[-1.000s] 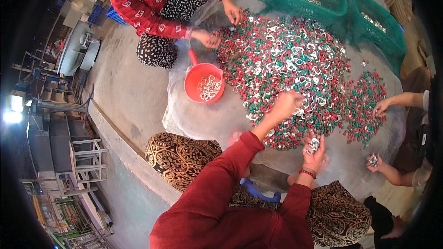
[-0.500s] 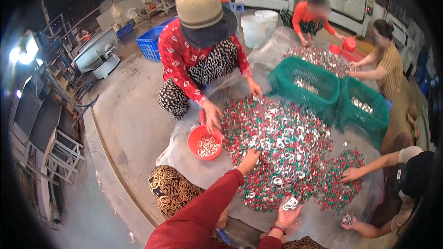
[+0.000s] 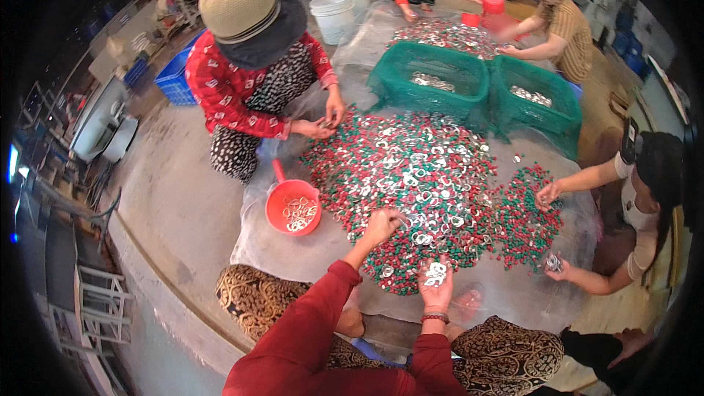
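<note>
My left hand reaches over the near side of a big heap of small red and green pieces mixed with white rings. Its fingertips are drawn together at the heap; whatever they pinch is too small to make out. Palm up at the heap's near edge, my right hand cups several white ring-shaped pieces. Beside the heap on the left stands a red-orange dipper with similar pale rings inside.
Two green mesh baskets with white pieces stand behind the heap, on a pale sheet. A co-worker in a red patterned shirt crouches at left. Another person's hand works at right. White buckets stand farther back.
My view has shifted, so the scene sits farther left and higher. The co-worker in the patterned shirt has brought both hands together, away from the dipper. My right hand still holds the white rings.
</note>
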Motion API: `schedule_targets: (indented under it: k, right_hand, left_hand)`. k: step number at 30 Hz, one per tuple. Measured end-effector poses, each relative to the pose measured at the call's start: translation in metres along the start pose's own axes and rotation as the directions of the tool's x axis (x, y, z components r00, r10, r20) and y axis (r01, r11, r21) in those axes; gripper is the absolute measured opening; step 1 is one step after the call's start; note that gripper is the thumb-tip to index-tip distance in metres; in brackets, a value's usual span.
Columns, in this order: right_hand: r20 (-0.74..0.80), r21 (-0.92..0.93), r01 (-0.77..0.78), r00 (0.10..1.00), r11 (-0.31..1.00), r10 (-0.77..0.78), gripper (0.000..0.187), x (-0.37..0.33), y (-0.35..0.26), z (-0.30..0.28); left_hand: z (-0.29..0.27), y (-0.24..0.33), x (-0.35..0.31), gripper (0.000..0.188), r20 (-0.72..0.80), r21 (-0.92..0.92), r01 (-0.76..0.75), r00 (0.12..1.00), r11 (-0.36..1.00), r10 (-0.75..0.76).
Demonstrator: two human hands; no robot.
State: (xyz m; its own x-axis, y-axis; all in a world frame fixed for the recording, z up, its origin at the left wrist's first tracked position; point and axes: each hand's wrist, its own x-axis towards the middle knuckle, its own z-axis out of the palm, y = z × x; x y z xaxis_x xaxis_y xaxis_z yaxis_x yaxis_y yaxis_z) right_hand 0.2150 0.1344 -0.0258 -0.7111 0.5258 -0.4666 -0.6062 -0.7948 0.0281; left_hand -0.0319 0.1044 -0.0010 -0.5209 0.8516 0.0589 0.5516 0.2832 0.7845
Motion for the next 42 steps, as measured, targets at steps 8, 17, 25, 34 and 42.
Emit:
schedule_targets:
  k: [8,17,25,34,42]
  right_hand:
    - [-0.169,-0.131,-0.014,0.986,0.991,-0.008,0.043,0.016,0.015,0.02]
    - [-0.144,0.008,-0.117,0.983,0.993,0.117,0.035,0.136,-0.032,0.091]
    - [0.148,-0.14,-0.004,0.989,0.99,0.025,0.079,0.238,-0.094,0.363]
    - [-0.374,-0.254,0.044,0.917,0.966,-0.14,0.07,0.16,-0.134,0.195]
    - [-0.081,-0.119,0.374,0.92,0.92,-0.384,0.055,0.064,-0.163,0.2]
  left_hand:
    - [0.054,0.103,-0.04,0.03,0.619,0.223,-0.431,0.755,0.875,0.214]
    - [-0.05,0.08,-0.035,0.033,-0.15,-0.109,0.107,0.981,0.988,-0.123]
    - [-0.072,0.06,-0.034,0.025,-0.239,-0.086,0.237,0.938,0.968,-0.251]
    - [-0.041,0.025,-0.044,0.025,-0.098,-0.129,0.386,0.912,0.913,-0.399]
    - [0.036,-0.002,-0.038,0.026,0.068,-0.249,0.313,0.95,0.917,-0.306]
